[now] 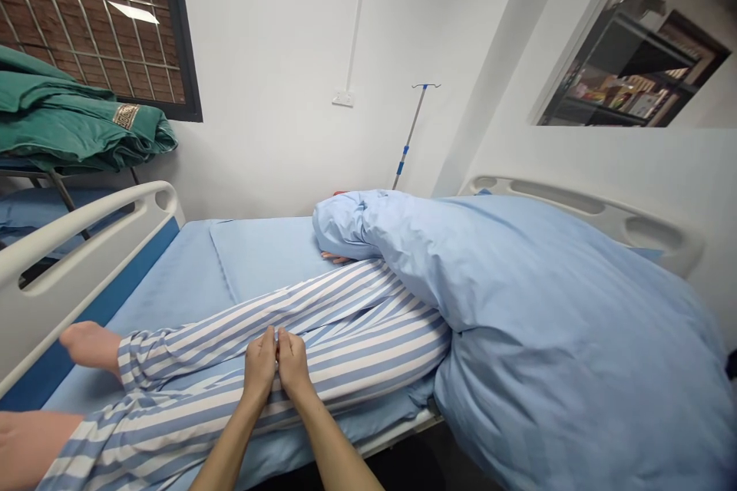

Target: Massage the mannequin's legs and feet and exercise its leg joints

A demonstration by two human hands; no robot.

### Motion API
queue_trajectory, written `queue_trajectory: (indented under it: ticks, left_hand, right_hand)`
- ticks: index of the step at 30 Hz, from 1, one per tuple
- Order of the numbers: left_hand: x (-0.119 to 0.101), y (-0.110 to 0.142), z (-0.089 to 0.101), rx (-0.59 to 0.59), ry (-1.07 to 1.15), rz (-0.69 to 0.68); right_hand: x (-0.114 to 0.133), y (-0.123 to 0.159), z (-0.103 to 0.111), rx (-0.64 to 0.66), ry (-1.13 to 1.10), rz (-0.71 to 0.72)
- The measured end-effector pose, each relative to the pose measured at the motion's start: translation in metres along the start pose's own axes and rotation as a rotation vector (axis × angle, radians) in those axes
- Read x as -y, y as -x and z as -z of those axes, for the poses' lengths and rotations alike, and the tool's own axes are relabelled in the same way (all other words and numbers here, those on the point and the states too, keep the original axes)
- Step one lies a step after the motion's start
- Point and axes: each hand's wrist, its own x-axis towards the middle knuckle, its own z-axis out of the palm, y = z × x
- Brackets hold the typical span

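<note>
My left hand (261, 360) and my right hand (293, 359) are side by side over the nearer leg of a lying figure. Both are closed, thumbs on top and knuckles almost touching. Their undersides are hidden, so I cannot tell whether they grip the cloth of the blue-and-white striped trousers (380, 345) beneath them. The figure's bare feet, the far foot (92, 345) and the near foot (34, 445), point left; whether it is a mannequin or a person I cannot tell. A light-blue quilt (535, 307) covers the upper body. Several fingers (335, 257) show under its far edge.
The bed has a blue sheet (265, 245), a pale footboard (86, 238) at left and a headboard (627, 226) at right. Behind it stands an IV pole (408, 138). Green folded cloth (74, 123) lies on another bed at far left. The quilt hangs over the near bed edge.
</note>
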Motion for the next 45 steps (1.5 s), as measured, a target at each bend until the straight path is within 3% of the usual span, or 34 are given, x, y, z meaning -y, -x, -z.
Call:
queue_trajectory:
  ticks: [5, 11, 25, 34, 40, 45]
  left_hand:
    - [-0.003, 0.002, -0.008, -0.055, 0.211, 0.064]
    - [0.011, 0.01, -0.004, -0.077, 0.019, -0.039]
    - [0.013, 0.011, -0.004, 0.035, -0.04, -0.178]
    - [0.015, 0.014, -0.007, 0.057, -0.12, -0.184]
    - [0.002, 0.016, -0.01, 0.066, -0.062, -0.109]
    - [-0.014, 0.013, -0.02, -0.008, 0.064, -0.046]
  right_hand:
    - [-0.002, 0.001, 0.0, -0.01, -0.018, -0.009]
    - [-0.004, 0.002, 0.0, -0.022, 0.047, -0.012]
    - [0.003, 0.0, 0.012, 0.026, 0.203, 0.052]
    - [-0.005, 0.009, 0.017, -0.018, 0.123, 0.04]
    - [-0.005, 0.007, 0.019, -0.031, 0.12, 0.041]
    - [-0.009, 0.005, 0.019, -0.062, 0.084, 0.038]
